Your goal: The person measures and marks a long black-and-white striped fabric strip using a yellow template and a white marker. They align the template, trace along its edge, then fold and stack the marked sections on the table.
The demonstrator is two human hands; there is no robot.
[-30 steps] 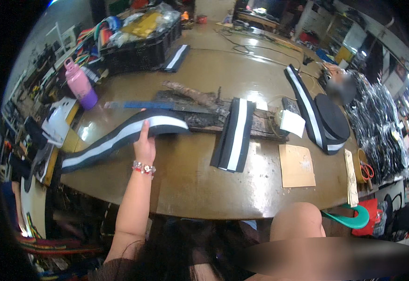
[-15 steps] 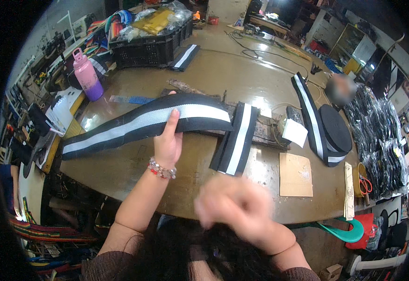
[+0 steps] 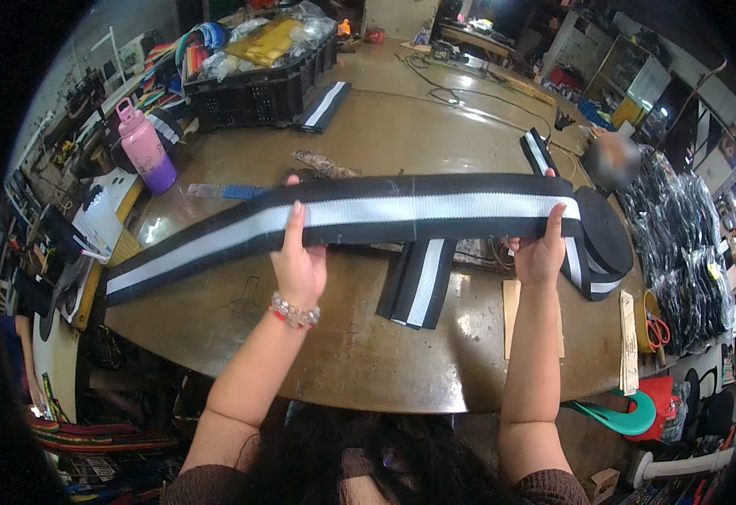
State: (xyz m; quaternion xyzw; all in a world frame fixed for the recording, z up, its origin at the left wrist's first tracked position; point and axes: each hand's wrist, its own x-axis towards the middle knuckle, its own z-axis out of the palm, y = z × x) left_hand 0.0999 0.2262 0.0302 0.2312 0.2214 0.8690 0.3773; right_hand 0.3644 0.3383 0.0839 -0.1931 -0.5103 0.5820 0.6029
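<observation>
A long black webbing strap (image 3: 423, 208) with a white centre stripe stretches across my view, its left end low at the table's left side. My left hand (image 3: 299, 261) pinches it near the middle, thumb on top. My right hand (image 3: 541, 257) grips its right end, fingertips showing over the top edge. Below the held strap, folded striped strap pieces (image 3: 418, 299) lie over a dark, worn board (image 3: 490, 261), mostly hidden. Beside my right hand lies a coiled black strap (image 3: 604, 227) with a striped length attached. A cardboard piece (image 3: 514, 316) is partly behind my right forearm.
The brown table (image 3: 326, 353) holds a pink-purple bottle (image 3: 145, 147), a black crate of bags (image 3: 250, 93), another strap piece (image 3: 322, 107) and cables (image 3: 444, 88). At right are stacked plastic-wrapped goods (image 3: 680, 261) and orange scissors (image 3: 657, 330). A blurred patch hides something there.
My right hand has risen from the lower edge and taken hold of the strap's right end. The strap has moved right and now stretches straighter across the folded pieces.
</observation>
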